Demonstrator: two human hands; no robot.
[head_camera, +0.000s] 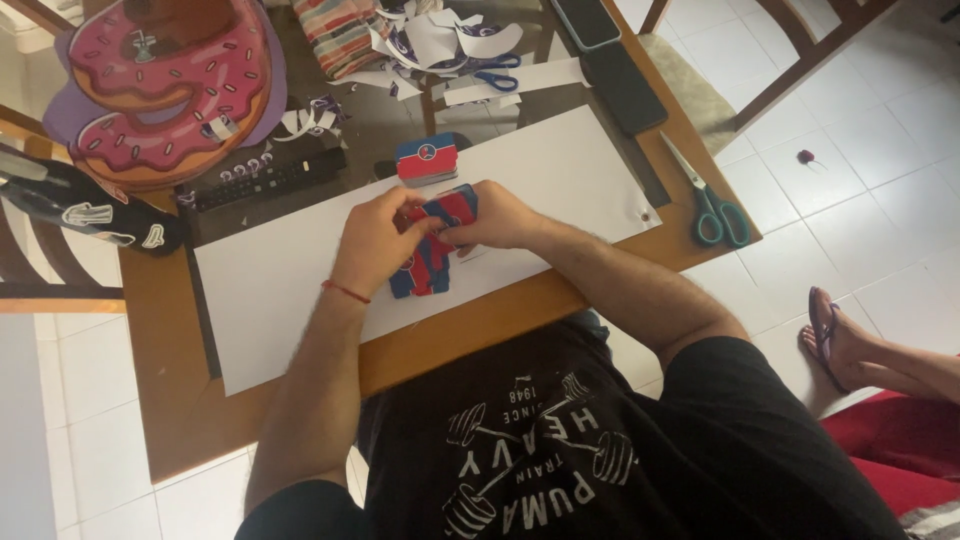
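Your wooden table carries a big white paper sheet, green-handled scissors at the right edge, blue-handled scissors among paper scraps, a black remote, two dark phones, and a doughnut-shaped cutout.

This looks like a room in a home, set up for party crafts. A wooden table with wooden chairs stands on a white tiled floor, and another person's sandalled foot rests nearby. Scissors, paper scraps, a remote control, phones and a doughnut-patterned cutout lie on it.
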